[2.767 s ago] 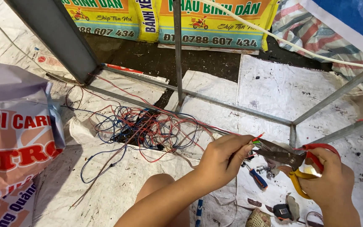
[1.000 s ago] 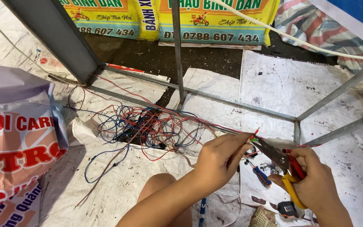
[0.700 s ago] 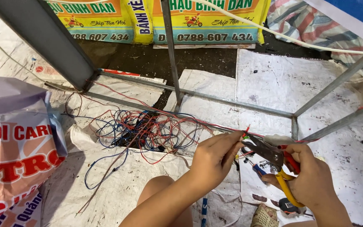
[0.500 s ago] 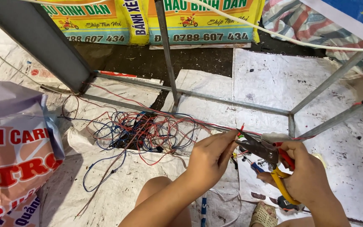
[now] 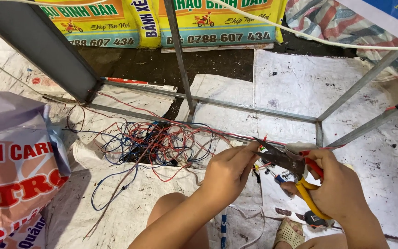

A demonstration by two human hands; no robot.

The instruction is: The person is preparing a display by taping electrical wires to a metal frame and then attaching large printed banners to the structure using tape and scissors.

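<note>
Pliers [image 5: 285, 160] sat in the right hand [image 5: 339, 193], red and yellow handles squeezed in the fist, dark jaws pointing toward ten o'clock. Their tips met a thin red wire [image 5: 262, 139] right where the left hand [image 5: 230, 171] pinched it between thumb and fingertips. Both hands were therefore closed: the left on the wire, the right on the pliers' handles. From the right hand the wire lay at about ten o'clock, just beyond the jaw tips; from the left it rose at one o'clock, touching the fingers. The left hand was the nearer of the two to the wire. Whether the jaws had bitten onto the wire or merely lay against it could not be told.

The wire itself looked slender and red. It seemed to run back toward nine o'clock along a grey metal frame [image 5: 254, 107] into a loose tangle of red and blue wires [image 5: 155, 145] on white sacking [image 5: 153, 203] spread over the ground.
</note>
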